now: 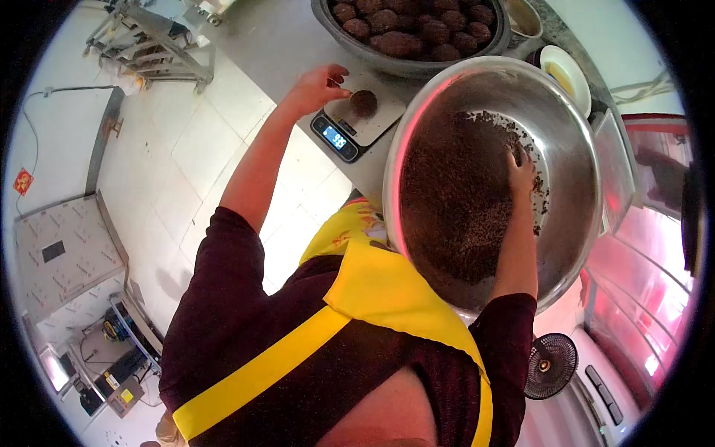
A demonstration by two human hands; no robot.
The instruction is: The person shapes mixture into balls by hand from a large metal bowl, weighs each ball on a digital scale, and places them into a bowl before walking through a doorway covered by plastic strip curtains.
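Note:
A dark brown ball point(363, 103) of crumbly stuff rests on the plate of a digital kitchen scale point(370, 128), whose display is lit blue. My left hand point(322, 89) is beside the ball, fingers apart, one fingertip close to its left side; whether it touches I cannot tell. Inside a large steel bowl point(570, 246) lies a loose dark crumbly mixture point(465, 197). My right hand point(521, 173) reaches into the mixture at the bowl's right side. Its fingers curl around some of it, and the fingertips are partly hidden.
Behind the bowl, a wide dark basin point(339, 46) holds several similar balls point(400, 45). A white dish point(572, 71) and a smaller metal bowl point(523, 16) stand at the back right. A black fan point(551, 365) is at lower right, and a metal trolley point(160, 48) stands on the tiled floor.

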